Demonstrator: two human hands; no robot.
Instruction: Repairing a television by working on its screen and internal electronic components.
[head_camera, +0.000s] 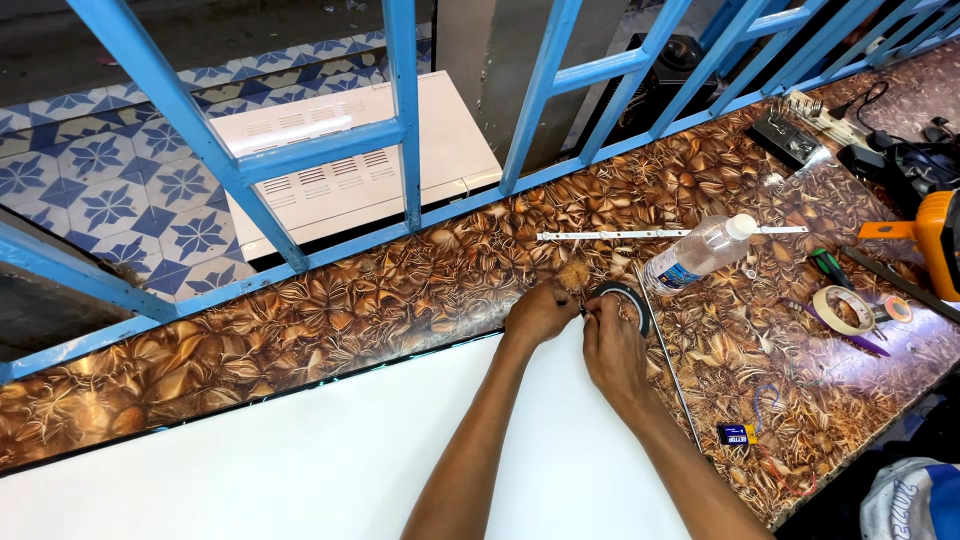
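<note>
A large white panel (300, 450) lies flat on the brown leaf-patterned table (330, 310). At its far right corner my left hand (538, 313) pinches something small at the panel's edge; what it is stays hidden under the fingers. My right hand (612, 338) sits right beside it, fingertips touching the left hand's, holding a roll of black tape (628, 298) that rests on the table just beyond the corner.
A clear plastic bottle (700, 252) lies beside a thin white strip (640, 235). A thin metal rod (668, 360), rolls of pale tape (843, 308), a small battery (737, 434), an orange tool (935, 240) and cables are at right. Blue railing bars (400, 130) stand beyond.
</note>
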